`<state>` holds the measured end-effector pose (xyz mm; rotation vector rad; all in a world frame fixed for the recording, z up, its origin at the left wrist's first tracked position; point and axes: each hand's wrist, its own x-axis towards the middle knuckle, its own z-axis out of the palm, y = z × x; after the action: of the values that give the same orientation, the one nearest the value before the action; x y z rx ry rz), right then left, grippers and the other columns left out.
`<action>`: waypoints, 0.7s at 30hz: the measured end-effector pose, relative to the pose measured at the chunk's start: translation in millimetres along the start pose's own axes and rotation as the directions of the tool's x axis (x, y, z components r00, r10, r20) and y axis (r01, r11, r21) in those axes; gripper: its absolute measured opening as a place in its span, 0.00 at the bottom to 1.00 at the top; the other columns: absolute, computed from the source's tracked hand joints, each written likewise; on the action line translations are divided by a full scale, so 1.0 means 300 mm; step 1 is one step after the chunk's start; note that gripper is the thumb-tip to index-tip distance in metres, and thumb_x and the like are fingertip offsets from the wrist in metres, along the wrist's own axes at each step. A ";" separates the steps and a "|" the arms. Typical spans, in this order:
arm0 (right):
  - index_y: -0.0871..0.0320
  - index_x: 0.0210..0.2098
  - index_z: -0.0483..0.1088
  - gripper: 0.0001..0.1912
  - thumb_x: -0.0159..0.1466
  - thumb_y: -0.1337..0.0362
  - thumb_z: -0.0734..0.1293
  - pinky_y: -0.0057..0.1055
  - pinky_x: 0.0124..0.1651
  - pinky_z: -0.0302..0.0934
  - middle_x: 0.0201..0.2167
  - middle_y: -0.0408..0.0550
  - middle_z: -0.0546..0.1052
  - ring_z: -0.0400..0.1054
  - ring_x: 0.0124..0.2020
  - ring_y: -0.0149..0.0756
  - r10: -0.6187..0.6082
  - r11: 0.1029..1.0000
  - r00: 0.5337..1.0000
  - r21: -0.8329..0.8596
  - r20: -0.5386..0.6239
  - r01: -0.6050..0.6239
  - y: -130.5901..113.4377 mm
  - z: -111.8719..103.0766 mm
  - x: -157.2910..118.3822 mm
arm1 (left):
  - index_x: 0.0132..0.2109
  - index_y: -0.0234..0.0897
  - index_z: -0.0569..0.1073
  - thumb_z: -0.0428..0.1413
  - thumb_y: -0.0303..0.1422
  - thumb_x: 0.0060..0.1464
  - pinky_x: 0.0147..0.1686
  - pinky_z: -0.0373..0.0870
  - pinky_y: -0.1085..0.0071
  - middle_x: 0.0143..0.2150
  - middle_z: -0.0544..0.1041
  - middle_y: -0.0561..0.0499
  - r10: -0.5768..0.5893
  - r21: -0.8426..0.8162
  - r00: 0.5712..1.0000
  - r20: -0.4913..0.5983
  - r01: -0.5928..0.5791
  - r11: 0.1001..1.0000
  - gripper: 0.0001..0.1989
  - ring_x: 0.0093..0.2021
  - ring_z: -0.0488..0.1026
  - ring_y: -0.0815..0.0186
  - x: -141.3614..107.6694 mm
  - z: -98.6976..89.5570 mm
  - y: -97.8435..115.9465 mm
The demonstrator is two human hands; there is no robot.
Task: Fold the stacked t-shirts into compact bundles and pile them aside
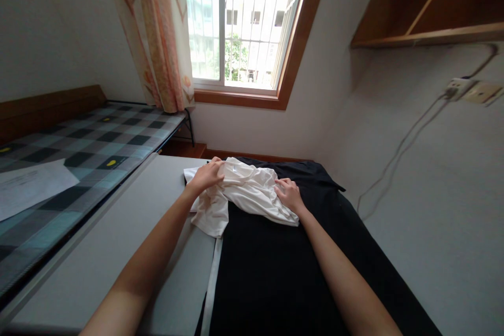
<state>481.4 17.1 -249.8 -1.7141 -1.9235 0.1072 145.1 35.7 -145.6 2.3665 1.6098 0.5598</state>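
Observation:
A rumpled white shirt (252,189) lies across a black cloth (268,268) and the edge of a light grey board (157,241). At its upper left, my left hand (210,174) has its fingers closed on the fabric near the collar. My right hand (289,194) rests on the shirt's right side, fingers bent and a little apart, touching the fabric. One sleeve hangs toward me below my left hand. More dark cloth (311,173) lies behind and to the right of the shirt.
On the left is a bed with a checked mattress (129,121) and white paper (35,184). A curtain (157,37) hangs beside the barred window (252,26). Wooden shelves (429,37) and a wall socket (459,88) with a cable are at right.

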 end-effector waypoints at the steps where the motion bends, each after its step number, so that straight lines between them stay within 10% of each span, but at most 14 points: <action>1: 0.52 0.50 0.75 0.17 0.64 0.59 0.62 0.43 0.52 0.57 0.48 0.51 0.74 0.65 0.49 0.46 0.001 1.000 1.000 -0.001 -0.003 -0.001 0.000 0.000 0.000 | 0.57 0.43 0.72 0.57 0.32 0.52 0.48 0.69 0.69 0.59 0.69 0.47 -0.003 0.003 1.000 0.005 0.003 1.000 0.23 0.51 0.73 0.58 -0.001 0.001 -0.001; 21: 0.53 0.50 0.74 0.18 0.64 0.59 0.62 0.43 0.53 0.56 0.49 0.52 0.74 0.65 0.50 0.46 0.018 1.000 1.000 0.011 0.011 -0.018 -0.003 -0.002 0.000 | 0.32 0.42 0.79 0.61 0.34 0.48 0.37 0.66 0.70 0.40 0.78 0.48 -0.059 0.040 0.994 0.094 0.055 0.998 0.03 0.39 0.75 0.58 0.010 -0.009 -0.003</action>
<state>481.0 16.6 -248.9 -1.7274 -1.9118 0.1340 144.3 38.6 -143.1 2.3274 1.6540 0.4020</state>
